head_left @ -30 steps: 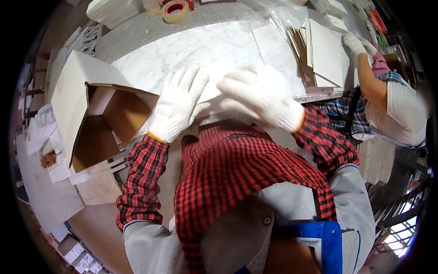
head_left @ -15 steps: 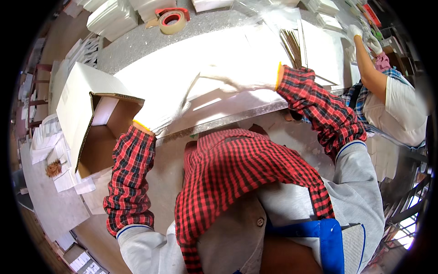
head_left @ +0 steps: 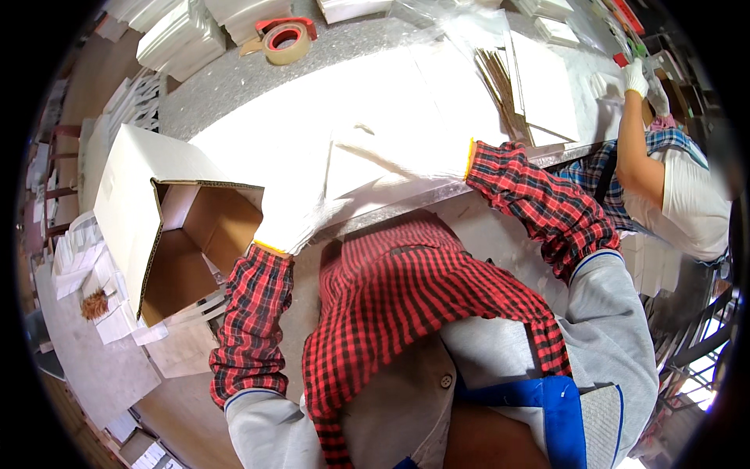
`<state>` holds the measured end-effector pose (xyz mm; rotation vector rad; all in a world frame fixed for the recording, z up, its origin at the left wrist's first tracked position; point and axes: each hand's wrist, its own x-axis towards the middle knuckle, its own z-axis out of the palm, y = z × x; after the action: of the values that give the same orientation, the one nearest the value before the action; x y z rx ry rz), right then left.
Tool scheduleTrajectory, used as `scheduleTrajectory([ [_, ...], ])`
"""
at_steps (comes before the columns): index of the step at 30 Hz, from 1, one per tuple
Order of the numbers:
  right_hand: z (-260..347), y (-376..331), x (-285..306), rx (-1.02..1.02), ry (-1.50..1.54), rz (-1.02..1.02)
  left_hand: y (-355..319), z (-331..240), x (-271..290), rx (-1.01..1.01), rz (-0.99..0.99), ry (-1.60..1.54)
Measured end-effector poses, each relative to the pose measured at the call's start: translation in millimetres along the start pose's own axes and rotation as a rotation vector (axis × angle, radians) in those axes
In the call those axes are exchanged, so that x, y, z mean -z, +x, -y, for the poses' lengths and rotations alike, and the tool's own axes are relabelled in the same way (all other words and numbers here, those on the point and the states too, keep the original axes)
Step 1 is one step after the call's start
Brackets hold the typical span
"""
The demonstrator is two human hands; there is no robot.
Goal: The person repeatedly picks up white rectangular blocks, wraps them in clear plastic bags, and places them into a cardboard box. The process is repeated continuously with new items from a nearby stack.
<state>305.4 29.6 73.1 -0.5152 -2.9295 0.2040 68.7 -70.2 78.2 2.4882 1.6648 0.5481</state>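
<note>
White-gloved, my left hand reaches onto the table's near edge beside the opening of a white cardboard box. Glare washes out its fingers. My right hand, also gloved, lies over bright white sheet material, its fingers stretched leftward. A pale edge rises between the hands; whether it belongs to a folded sheet or to a glove is lost in the glare. The white box rests on its side at the left, its brown inside facing me.
A tape roll in a red dispenser stands at the back, near stacks of white cards. Brown-edged strips and white panels lie at the right. A co-worker with a gloved hand works at the far right.
My left hand has moved right and slightly down. My right hand has dropped slightly toward me. The view has shifted a little, and the co-worker's gloved hand has moved.
</note>
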Motion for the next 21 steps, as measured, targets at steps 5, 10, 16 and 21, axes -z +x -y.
scheduleTrajectory([
  [5,-3.7,1.0,10.1,-0.013,-0.010,0.089,6.4,2.2,3.6,-0.022,0.065,0.029],
  [10,-13.2,-10.6,-11.1,-0.121,-0.006,-0.022,-6.2,-13.6,18.1,0.352,0.086,-0.464],
  [16,-11.6,-1.2,-25.2,-0.908,1.284,-0.040,-33.4,17.6,-29.7,0.881,0.012,-1.021],
  [21,12.8,9.7,-15.9,-0.843,1.176,-0.056,-38.4,11.8,-43.9,0.490,-0.075,-0.551],
])
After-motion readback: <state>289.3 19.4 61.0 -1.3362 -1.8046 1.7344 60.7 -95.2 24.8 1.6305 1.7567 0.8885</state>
